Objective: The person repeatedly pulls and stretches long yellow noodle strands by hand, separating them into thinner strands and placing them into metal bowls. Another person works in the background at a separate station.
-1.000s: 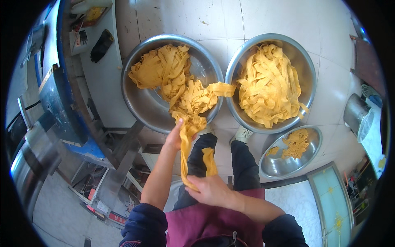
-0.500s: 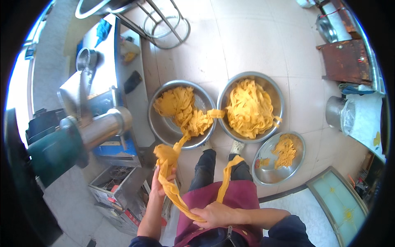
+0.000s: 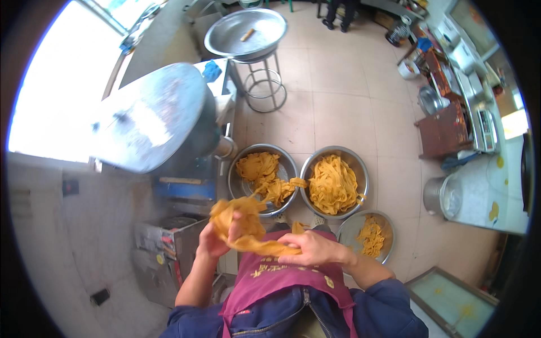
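Observation:
My left hand (image 3: 217, 239) is closed around a loose, folded bundle of long flat yellow strips (image 3: 239, 217) that look like wide noodles. From it a strip (image 3: 256, 245) runs across my maroon apron (image 3: 293, 279) to my right hand (image 3: 313, 248), which pinches it. A short end rises behind the right fingers. Beyond my hands, two deep metal basins stand side by side on the floor, a left basin (image 3: 231, 183) and a right basin (image 3: 367, 186). Both hold heaps of such strips, and one strip bridges their rims. The shallower metal basin (image 3: 350, 236) at right holds smaller yellow pieces.
A machine with a big metal hopper (image 3: 158, 118) stands at left, above a grey open-topped box (image 3: 169, 248). Farther off, a wide metal bowl (image 3: 265, 31) rests on a tall stand. Cabinets (image 3: 445, 129) line the right side; another person's legs (image 3: 341, 11) show at the back.
My view has tilted up, bringing the hopper and far floor into sight. My right hand has come up level with the left, and the hanging strip between them is now drawn in shorter.

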Demonstrator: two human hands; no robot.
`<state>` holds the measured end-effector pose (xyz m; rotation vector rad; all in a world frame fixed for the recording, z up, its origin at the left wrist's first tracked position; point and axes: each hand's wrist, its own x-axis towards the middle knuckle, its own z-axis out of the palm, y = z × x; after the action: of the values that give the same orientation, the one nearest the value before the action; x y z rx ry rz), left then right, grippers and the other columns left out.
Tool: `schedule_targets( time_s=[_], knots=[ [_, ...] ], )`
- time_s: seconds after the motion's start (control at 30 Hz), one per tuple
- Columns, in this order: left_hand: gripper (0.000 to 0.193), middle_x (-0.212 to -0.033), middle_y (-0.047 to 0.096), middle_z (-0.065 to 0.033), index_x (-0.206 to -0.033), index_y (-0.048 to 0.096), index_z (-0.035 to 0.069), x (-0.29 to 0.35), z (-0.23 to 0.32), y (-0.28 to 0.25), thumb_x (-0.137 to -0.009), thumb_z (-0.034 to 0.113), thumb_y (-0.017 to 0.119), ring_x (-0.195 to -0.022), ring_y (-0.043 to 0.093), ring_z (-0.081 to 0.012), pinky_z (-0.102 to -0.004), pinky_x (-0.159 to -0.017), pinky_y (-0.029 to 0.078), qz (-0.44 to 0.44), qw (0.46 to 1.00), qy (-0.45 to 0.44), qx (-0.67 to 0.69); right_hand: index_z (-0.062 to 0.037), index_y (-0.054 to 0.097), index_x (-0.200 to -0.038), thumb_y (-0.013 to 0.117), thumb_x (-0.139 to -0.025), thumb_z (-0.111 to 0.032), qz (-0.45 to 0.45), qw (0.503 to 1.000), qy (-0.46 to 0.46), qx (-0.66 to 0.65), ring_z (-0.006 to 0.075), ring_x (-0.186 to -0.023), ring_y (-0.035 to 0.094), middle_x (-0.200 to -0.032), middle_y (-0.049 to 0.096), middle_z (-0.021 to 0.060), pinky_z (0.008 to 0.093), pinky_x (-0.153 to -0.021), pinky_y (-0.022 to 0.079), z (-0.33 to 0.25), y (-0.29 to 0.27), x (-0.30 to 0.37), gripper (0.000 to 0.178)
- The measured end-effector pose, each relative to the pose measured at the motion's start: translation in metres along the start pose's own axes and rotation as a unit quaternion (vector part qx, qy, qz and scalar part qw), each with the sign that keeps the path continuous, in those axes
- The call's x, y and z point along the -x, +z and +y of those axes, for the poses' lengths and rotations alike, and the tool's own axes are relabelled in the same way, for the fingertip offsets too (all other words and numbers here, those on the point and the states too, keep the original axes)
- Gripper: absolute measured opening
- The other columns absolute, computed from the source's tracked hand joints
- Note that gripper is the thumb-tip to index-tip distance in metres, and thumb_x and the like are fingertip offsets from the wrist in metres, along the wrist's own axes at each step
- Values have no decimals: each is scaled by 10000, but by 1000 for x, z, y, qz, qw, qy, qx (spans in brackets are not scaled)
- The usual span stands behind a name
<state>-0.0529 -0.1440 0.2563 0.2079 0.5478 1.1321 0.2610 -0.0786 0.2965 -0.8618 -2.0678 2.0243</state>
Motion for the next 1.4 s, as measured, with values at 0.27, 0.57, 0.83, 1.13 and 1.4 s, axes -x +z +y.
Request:
schedule_targets(
  time_s=[0.27, 0.57, 0.83, 1.13, 1.4],
  knots=[
    [501, -1137, 650, -114, -1357, 534, -39, -18, 42, 64, -921, 157, 684, -1068, 654, -226, -393, -992, 526, -7, 999, -13, -44, -47, 656, -1314, 738, -938, -220, 97, 995, -23, 1, 164, -877, 726, -1013, 765, 105, 302, -819, 563, -73, -3, 4, 422],
    [583, -1247, 679, -153, -1411, 550, 8, 15, 80, 137, -833, 24, 622, -1221, 639, -285, -440, -1073, 487, -120, 940, 133, -290, -19, 628, -1197, 718, -928, -133, 89, 984, -116, 98, 162, -847, 694, -902, 714, 92, 315, -788, 538, -84, -11, 0, 306],
    [511, -1347, 648, -107, -1418, 574, 17, 20, 81, 230, -1046, 365, 606, -1123, 649, -147, -328, -999, 519, -105, 845, 229, -472, 7, 567, -1357, 729, -967, -212, 42, 954, -291, 65, 203, -1106, 672, -1260, 648, 142, 357, -993, 530, -109, -37, -25, 475],
    [457, -1157, 706, -52, -1354, 641, 61, 16, 58, 228, -1082, 414, 540, -1042, 685, -138, -276, -879, 567, -63, 808, 251, -529, 44, 718, -1207, 654, -1036, -170, 69, 963, -241, -101, 103, -1119, 621, -1213, 697, 88, 248, -913, 529, -170, -28, -28, 281],
    [370, -1061, 734, -29, -1318, 646, 48, 35, 60, 189, -1071, 317, 586, -896, 701, -92, -236, -695, 562, -58, 839, 238, -485, 71, 710, -1172, 651, -1034, -151, 117, 940, -298, -120, 130, -1109, 614, -1191, 701, 95, 262, -955, 491, -154, -2, -35, 269]
  ],
)
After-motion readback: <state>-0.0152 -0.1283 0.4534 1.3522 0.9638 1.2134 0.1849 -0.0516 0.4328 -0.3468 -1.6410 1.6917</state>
